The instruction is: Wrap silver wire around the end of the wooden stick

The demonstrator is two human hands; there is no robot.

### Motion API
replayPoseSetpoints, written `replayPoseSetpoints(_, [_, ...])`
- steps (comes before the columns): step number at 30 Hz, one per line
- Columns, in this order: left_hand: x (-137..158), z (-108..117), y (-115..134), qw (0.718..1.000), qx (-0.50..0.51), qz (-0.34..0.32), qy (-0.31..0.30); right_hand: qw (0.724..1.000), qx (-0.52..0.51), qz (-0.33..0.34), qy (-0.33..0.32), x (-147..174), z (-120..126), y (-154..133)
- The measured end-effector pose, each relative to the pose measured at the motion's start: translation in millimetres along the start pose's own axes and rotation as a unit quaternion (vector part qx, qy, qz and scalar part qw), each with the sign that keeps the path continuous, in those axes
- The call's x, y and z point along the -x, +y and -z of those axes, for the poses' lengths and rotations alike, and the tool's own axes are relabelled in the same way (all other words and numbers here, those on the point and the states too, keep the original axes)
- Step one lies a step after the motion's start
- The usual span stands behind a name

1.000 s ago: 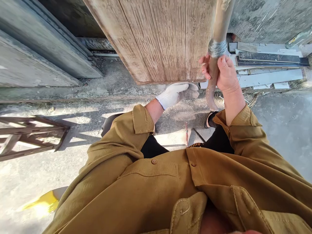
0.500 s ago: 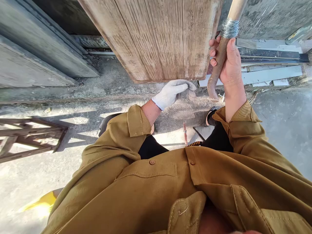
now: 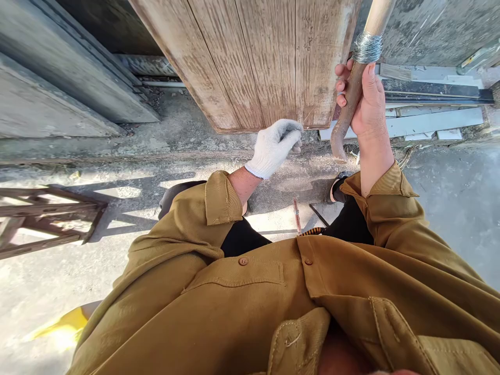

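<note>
My right hand (image 3: 369, 107), bare, is wrapped round a wooden stick (image 3: 353, 86) with a curved lower end. Thin silvery wire (image 3: 367, 48) is wound in many turns round the stick just above my fingers. The stick's top runs out of view. My left hand (image 3: 275, 148), in a white knit glove, is closed, thumb against curled fingers. A very fine strand, seemingly wire, rises from its fingertips toward the right; most of its length is too faint to follow. The two hands are apart, the left one lower.
A weathered plank panel (image 3: 265, 67) leans just beyond my left hand. Boards and strips (image 3: 433, 122) lie behind my right wrist. On the ground between my feet are a reddish stick (image 3: 297, 216) and a dark rod (image 3: 318, 214). A wooden frame (image 3: 50, 216) stands at left.
My gloved left hand has moved slightly up and left, and its fingers have turned and curled in. My right hand and the stick have barely shifted.
</note>
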State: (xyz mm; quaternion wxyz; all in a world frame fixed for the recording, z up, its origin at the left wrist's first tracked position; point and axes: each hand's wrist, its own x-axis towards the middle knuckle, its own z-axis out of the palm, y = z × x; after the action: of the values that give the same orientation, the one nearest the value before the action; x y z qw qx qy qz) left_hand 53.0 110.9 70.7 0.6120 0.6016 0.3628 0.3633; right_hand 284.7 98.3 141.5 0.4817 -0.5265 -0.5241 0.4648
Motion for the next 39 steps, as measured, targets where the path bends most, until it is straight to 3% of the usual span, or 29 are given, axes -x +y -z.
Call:
replayPoseSetpoints(2, [-0.4, 1.3, 1.1, 1.0, -0.01, -0.006, 0.003, 1.0, 0.005, 0.025, 0.008, -0.4, 2.8, 3.0])
replayPoseSetpoints(6, [-1.7, 3.5, 3.0, 1.0, -0.019, -0.006, -0.002, 0.995, -0.023, -0.013, -0.1, -1.7, 6.7, 7.6])
replayPoseSetpoints(11, [-7.4, 11.0, 0.1, 0.997, -0.081, -0.02, -0.002, 0.999, 0.019, 0.016, -0.035, -1.0, 2.0, 3.8])
replayPoseSetpoints(15, [-11.2, 16.4, -0.3, 0.985, -0.163, -0.052, -0.001, 0.987, 0.033, -0.018, -0.153, 0.4, -4.2, -0.7])
replayPoseSetpoints(17, [-12.5, 16.1, -1.3, 0.983, -0.174, -0.049, -0.016, 0.985, 0.04, -0.023, -0.166, 0.9, -6.2, -1.5])
replayPoseSetpoints(19, [-13.0, 14.0, -2.8, 0.987, -0.152, -0.027, -0.042, 0.992, 0.05, 0.003, -0.113, 0.9, -6.5, -0.8])
replayPoseSetpoints(23, [-10.3, 10.7, 0.4, 0.995, -0.011, 0.043, -0.086, 0.994, 0.064, 0.048, 0.07, -0.8, 0.5, 6.3])
replayPoseSetpoints(26, [-7.3, 12.3, 9.0, 0.987, 0.099, 0.068, -0.108, 0.99, 0.073, 0.061, 0.101, -2.6, 10.4, 14.3])
replayPoseSetpoints(30, [-7.1, 14.9, 14.7, 0.978, 0.156, 0.08, -0.112, 0.993, 0.028, 0.101, 0.059, -2.5, 16.9, 16.1])
replayPoseSetpoints(35, [-9.2, 14.9, 13.4, 0.981, 0.141, 0.092, -0.1, 0.988, 0.011, -0.024, -0.155, -0.2, 5.4, 2.8])
replayPoseSetpoints(37, [-9.2, 15.1, 14.8, 0.983, 0.136, 0.083, -0.09, 0.994, -0.021, -0.033, -0.098, 0.2, -0.9, -1.4])
replayPoseSetpoints(39, [-9.2, 15.7, 16.6, 0.986, 0.131, 0.073, -0.079, 0.998, -0.055, 0.002, 0.035, -0.4, -5.7, -3.8])
